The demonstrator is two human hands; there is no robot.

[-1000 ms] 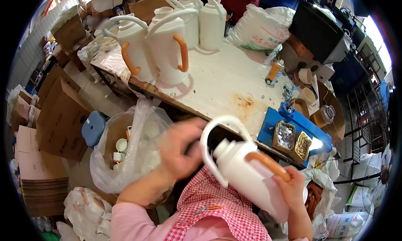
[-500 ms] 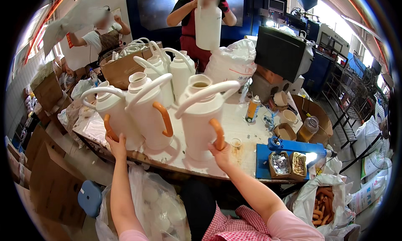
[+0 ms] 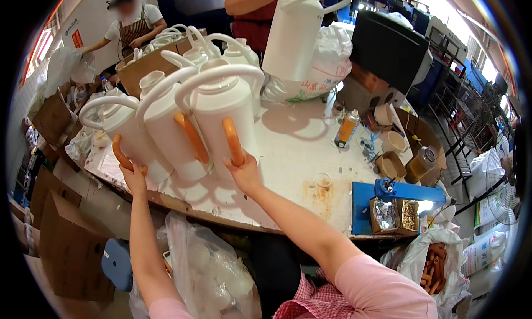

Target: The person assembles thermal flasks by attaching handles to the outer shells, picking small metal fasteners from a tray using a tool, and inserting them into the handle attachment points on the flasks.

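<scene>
Three white jugs with looped top handles and orange side handles stand in a row at the table's left part. My left hand (image 3: 134,177) is closed round the low end of the orange handle on the leftmost jug (image 3: 125,128). My right hand (image 3: 245,174) grips the orange handle (image 3: 233,141) of the rightmost jug (image 3: 217,109). Between them, the middle jug (image 3: 169,119) is close against both neighbours, touched by neither hand. More white jugs (image 3: 239,50) stand behind. Across the table, a co-worker's hand holds another white jug (image 3: 291,42) by its top, tilted.
On the white table (image 3: 282,180) are a spray can (image 3: 346,129), a jar of amber liquid (image 3: 422,162) and a blue tool (image 3: 413,192) beside boxes of small metal parts. A sack of orange handles (image 3: 435,269) stands at lower right. A blue stool (image 3: 117,262) is at lower left.
My right hand has brought its jug leftward, against the middle one. The co-worker's jug has come lower and nearer over the table. The whole view has shifted.
</scene>
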